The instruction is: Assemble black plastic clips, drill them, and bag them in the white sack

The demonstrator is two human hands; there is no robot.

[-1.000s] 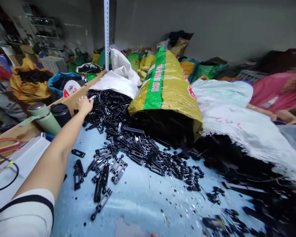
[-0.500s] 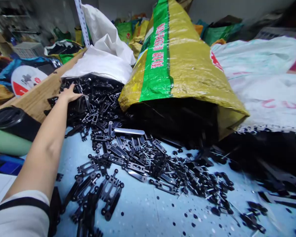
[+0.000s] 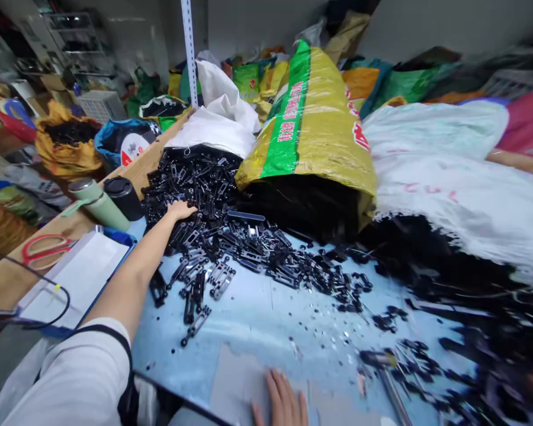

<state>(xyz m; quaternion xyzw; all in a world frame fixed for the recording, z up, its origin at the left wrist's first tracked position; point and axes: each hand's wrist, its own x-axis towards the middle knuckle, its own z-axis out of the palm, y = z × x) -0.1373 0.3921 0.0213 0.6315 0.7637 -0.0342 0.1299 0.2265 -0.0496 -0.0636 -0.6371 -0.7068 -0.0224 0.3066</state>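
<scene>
My left hand (image 3: 180, 210) reaches out over a heap of black linkage-like parts (image 3: 208, 183) that spills from a white sack (image 3: 217, 133). Its thumb points away from the other fingers, whose tips are partly lost among the parts; I see nothing held. At the near edge, my right hand (image 3: 282, 399) lies with fingers outstretched on a grey sheet (image 3: 237, 381). More flat black links (image 3: 224, 278) are scattered on the blue tabletop (image 3: 257, 319) between the hands.
A yellow-green sack (image 3: 324, 118) gapes over dark contents. White sacks (image 3: 444, 189) slump at right. A hammer (image 3: 388, 378) lies by loose black parts. Along the left wooden edge (image 3: 4, 275) are red scissors (image 3: 48, 248), a clipboard (image 3: 80, 275), a green bottle (image 3: 100, 204) and a black cup (image 3: 123, 198).
The view has pulled back and swung, bringing my right hand, the hammer and scissors into sight. My left hand has come from beside the white sack to the nearer part of the heap.
</scene>
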